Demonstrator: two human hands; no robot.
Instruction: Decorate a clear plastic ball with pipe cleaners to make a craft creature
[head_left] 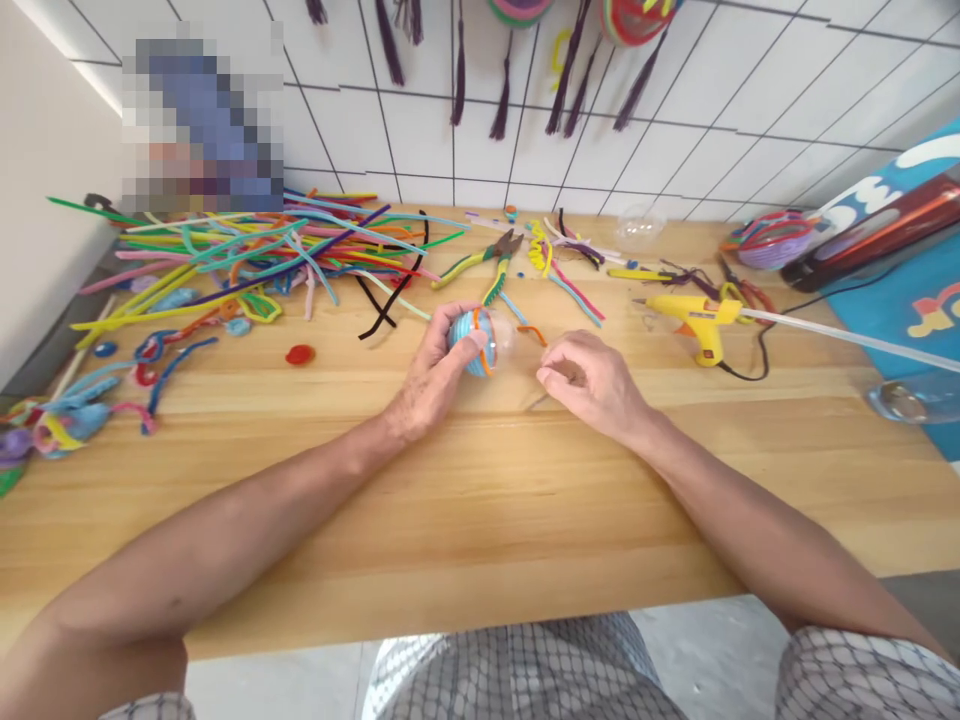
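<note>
Near the middle of the wooden table, my left hand [437, 372] is wrapped round a ball [484, 345] covered in light blue and orange pipe cleaner, with a clear part on its right side. The thumb presses on the front of the ball. Just to the right, my right hand [589, 380] is curled with thumb and index finger together; a thin strand seems to show below its fingertips, too small to make out. A short orange pipe cleaner [533, 334] sticks out between the ball and my right hand. Green and yellow pliers [495, 268] lie behind the ball.
Many coloured pipe cleaners [277, 250] are heaped at the back left, near a red disc [300, 355]. At the right are a yellow glue gun [701, 318] with its cord, a red bottle [885, 235] and a purple ball [772, 238]. Tassels hang over the tiled wall.
</note>
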